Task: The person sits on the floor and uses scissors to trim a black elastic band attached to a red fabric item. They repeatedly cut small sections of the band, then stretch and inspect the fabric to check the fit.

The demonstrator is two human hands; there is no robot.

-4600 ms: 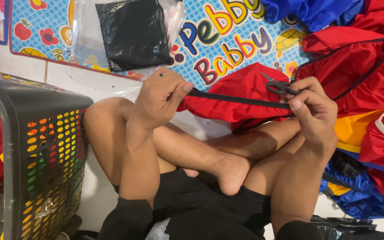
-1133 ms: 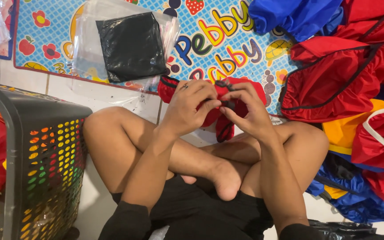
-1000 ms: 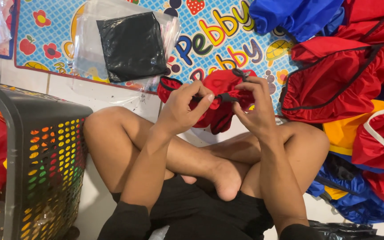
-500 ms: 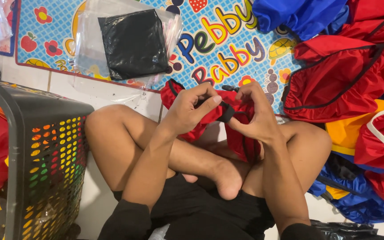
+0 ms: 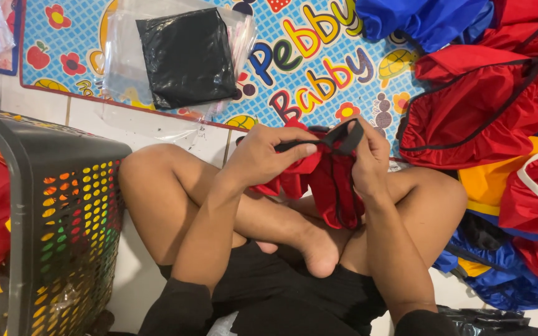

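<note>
I sit cross-legged on the floor. Both hands hold a bunched red cloth point(image 5: 328, 183) with a black strap point(image 5: 337, 138) above my crossed legs. My left hand point(image 5: 269, 152) pinches the black strap and the cloth's left side with thumb and fingers. My right hand point(image 5: 368, 158) grips the cloth's right side, with the strap looped over its fingers. Part of the red cloth hangs down between my knees.
A dark plastic basket point(image 5: 45, 218) with colourful cloth inside stands at my left. A black folded item in a clear bag point(image 5: 185, 56) lies on a patterned play mat point(image 5: 306, 68) ahead. Red point(image 5: 487, 106), blue point(image 5: 424, 22) and yellow garments are piled at the right.
Earlier the strap was stretched wide between my two hands. My hands have since come together and the red cloth is gathered up between them, now hanging lower toward my legs.
</note>
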